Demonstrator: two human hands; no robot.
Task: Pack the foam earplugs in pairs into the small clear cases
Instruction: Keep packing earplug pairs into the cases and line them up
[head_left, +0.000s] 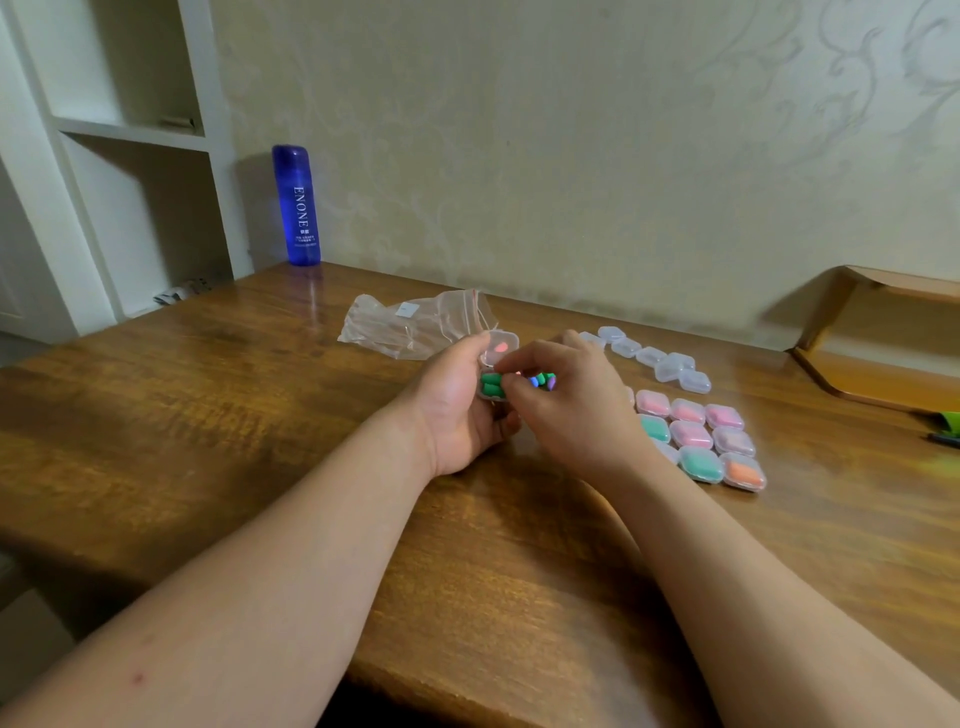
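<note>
Left hand (457, 410) holds open case (501, 347) (green earplugs (490, 387) inside).

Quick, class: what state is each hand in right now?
Left hand: holds an open clear case with green earplugs inside.
Right hand: fingertips pinch one of the green earplugs.

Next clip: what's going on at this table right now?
A person is packing earplugs at a wooden table. The left hand holds a small clear plastic case with its lid open, and the right hand appears to pinch the green foam earplugs in its base. A few loose coloured earplugs lie just behind that hand. Further right sits a grid of closed cases already filled with pink, green and orange plugs, with a row of empty clear cases beyond it.
</note>
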